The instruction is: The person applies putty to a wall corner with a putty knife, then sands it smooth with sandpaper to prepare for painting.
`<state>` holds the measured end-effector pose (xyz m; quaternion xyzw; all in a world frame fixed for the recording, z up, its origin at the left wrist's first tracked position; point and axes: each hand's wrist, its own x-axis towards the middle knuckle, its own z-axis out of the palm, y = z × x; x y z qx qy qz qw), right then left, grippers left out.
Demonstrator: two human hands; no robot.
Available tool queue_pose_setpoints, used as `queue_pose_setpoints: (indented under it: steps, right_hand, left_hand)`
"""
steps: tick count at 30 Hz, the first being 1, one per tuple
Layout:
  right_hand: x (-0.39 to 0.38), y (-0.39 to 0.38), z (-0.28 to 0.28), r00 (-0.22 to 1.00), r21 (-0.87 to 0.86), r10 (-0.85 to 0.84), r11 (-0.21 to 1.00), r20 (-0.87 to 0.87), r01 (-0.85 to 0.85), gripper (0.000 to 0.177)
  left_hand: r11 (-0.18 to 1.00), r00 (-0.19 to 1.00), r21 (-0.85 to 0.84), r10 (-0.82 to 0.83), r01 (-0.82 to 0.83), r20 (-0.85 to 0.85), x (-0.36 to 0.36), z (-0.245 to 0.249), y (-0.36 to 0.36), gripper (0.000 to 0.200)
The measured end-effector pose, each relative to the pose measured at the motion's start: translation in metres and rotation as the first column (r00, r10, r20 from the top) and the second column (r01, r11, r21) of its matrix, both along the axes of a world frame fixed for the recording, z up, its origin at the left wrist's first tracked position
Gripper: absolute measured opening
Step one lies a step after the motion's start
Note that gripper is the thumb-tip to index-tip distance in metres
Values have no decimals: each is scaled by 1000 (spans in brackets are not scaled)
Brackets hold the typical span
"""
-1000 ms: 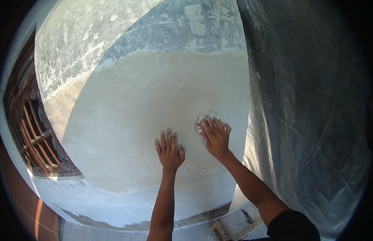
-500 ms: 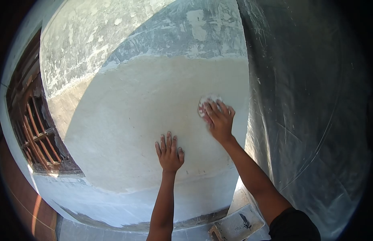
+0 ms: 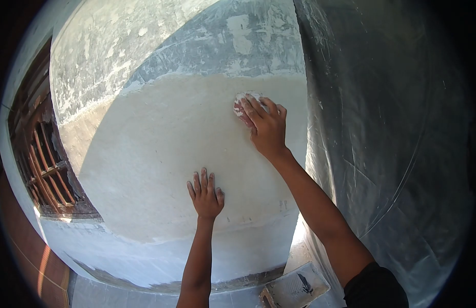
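My right hand (image 3: 271, 131) presses a rounded reddish pad (image 3: 241, 109), caked with white, against the upper right of the smooth pale wall patch (image 3: 156, 149). Its fingers curl over the pad and hide most of it. Lower and to the left, my left hand (image 3: 207, 200) lies flat on the same patch, fingers spread, nothing held. Whitish dust coats the fingertips. Above the patch the wall is rough grey (image 3: 207, 49), with flaking pale blotches.
A dark plastic sheet (image 3: 386, 133) hangs along the wall's right edge. On the left is a wooden window with bars (image 3: 52, 167). Below, near my right arm, sits a pale tray (image 3: 286, 290) with a dark mark inside. Sunlight falls across the upper left wall.
My right hand has slid up and slightly left along the wall with the pad. My left hand stays flat in about the same place; the view has shifted a little.
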<state>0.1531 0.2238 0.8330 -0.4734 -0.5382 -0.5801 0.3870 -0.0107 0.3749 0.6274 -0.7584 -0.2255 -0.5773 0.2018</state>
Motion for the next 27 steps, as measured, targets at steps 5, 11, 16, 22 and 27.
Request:
queue_pose_setpoints:
  steps: [5, 11, 16, 22, 27]
  right_hand:
    - [14, 19, -94, 997, -96, -63, 994, -46, 58, 60]
    - [25, -25, -274, 979, -331, -67, 944, -191, 0, 59]
    - [35, -96, -400, 924, -656, -199, 752, -327, -70, 49]
    - [53, -212, -559, 401, -768, -682, 391, -612, -508, 25]
    - [75, -274, -649, 52, -623, -756, 496, -653, -605, 26]
  left_hand:
    - [997, 1000, -72, 7, -6, 18, 6, -12, -15, 56]
    - [970, 1000, -244, 0, -5, -20, 23, -92, -55, 63]
    - [832, 957, -540, -43, -124, -286, 24, -203, -117, 65]
    - [-92, 701, -837, -600, -540, -387, 0, -408, -188, 67]
    - [-177, 682, -764, -602, -621, -415, -5, -483, -282, 63]
